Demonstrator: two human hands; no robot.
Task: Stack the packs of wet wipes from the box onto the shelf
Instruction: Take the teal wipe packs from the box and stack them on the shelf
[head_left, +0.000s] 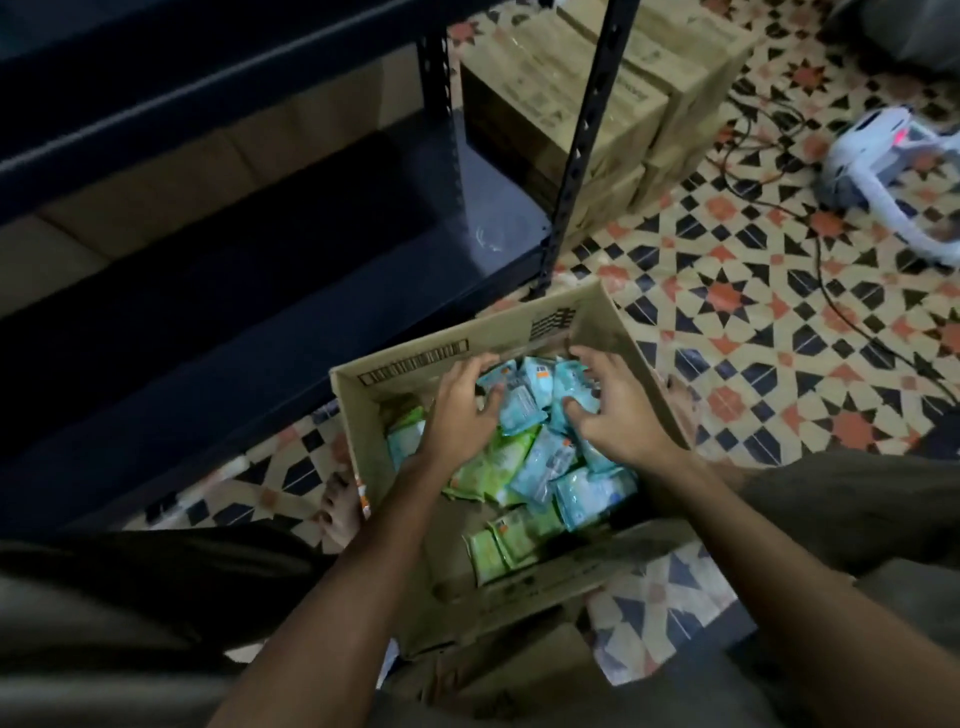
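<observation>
Patterned floor tiles (727, 291) in cream, black and terracotta fill the dim room as seen from your head camera. You are crouched over an open cardboard box (467, 343) that sits on the floor between your knees, its flaps folded outward.

Inside the box lies a loose heap of wet wipe packs: blue packs (540, 400) crowd the far and right side, and green packs (498, 457) lie lower and nearer you, with a few more green ones against the near wall.

Your left hand (462, 410) is inside the box, its fingers (480, 366) curled over the left edge of the blue heap. Your right hand (618, 405) mirrors it on the other side, fingers (584, 358) bent and spread, thumb pressing down among the blue packs. Both hands close around the same cluster of blue packs from opposite sides; whether the cluster is lifted clear of the heap cannot be told.

Just beyond the box, to the upper left, stands a dark metal shelf unit (311, 249), its lowest board bare and glossy. Behind its upright post (587, 140) are stacked, closed cardboard cartons (571, 98). At the far right a white device (878, 150) with a red light lies on the tiles, with black cables (831, 291) trailing across the floor near it.
</observation>
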